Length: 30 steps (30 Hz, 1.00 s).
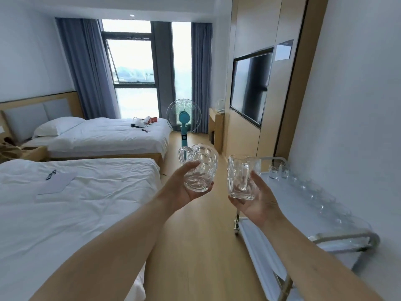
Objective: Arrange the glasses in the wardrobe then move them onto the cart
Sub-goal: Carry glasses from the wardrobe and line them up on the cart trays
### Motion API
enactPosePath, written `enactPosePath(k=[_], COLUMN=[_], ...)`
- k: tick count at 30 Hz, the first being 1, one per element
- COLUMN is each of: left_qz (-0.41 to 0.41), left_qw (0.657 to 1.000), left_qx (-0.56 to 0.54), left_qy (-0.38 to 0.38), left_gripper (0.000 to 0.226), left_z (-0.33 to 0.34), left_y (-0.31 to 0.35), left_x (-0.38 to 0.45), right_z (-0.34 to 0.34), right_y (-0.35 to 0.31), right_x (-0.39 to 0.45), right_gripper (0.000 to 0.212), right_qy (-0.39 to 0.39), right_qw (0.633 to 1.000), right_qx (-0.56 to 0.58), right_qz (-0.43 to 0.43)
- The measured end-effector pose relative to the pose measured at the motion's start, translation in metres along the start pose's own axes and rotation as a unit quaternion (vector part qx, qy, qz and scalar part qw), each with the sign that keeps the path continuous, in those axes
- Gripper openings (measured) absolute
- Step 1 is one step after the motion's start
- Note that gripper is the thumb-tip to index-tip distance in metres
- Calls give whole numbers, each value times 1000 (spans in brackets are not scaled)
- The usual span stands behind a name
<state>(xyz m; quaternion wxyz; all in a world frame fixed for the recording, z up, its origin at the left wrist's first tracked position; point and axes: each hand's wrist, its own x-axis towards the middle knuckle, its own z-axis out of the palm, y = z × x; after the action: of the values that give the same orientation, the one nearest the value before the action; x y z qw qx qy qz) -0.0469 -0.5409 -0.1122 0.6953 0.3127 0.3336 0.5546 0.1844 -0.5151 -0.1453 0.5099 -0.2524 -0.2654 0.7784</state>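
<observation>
My left hand (184, 187) grips a clear dimpled glass mug (200, 166) from below, tilted, with its handle pointing left. My right hand (256, 203) holds a second clear dimpled mug (242, 177) upright, fingers curled around its base and side. Both mugs are raised over the wooden floor, just left of the white cart (293, 205). A row of several clear glasses (312, 192) stands along the cart's top shelf by the wall.
Two white beds (76, 213) fill the left side. A teal standing fan (184, 120) stands in the aisle ahead. Wooden wardrobe panels with a wall television (249, 88) line the right wall. A strip of wooden floor (195, 246) runs between bed and cart.
</observation>
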Motion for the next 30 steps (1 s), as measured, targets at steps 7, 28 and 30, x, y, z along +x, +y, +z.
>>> enactPosePath(k=[7,28,30], left_qz=[-31,-106,-109], left_qw=[994,991,991], left_qx=[-77,7,32], left_qy=[-74,-77,-71], left_gripper=[97,53,64], left_z=[-41,-22,-13], left_y=[16,-15,-17], left_x=[70,351,379], right_z=[-3,-126,-140], right_y=[12,-89,-105], right_x=[45,248,269], right_gripper=[70,42,50], right_qy=[8,56,59], right_qw=[999,997,997], right_qx=[2,10,5], right_qz=[-32,-48,-54])
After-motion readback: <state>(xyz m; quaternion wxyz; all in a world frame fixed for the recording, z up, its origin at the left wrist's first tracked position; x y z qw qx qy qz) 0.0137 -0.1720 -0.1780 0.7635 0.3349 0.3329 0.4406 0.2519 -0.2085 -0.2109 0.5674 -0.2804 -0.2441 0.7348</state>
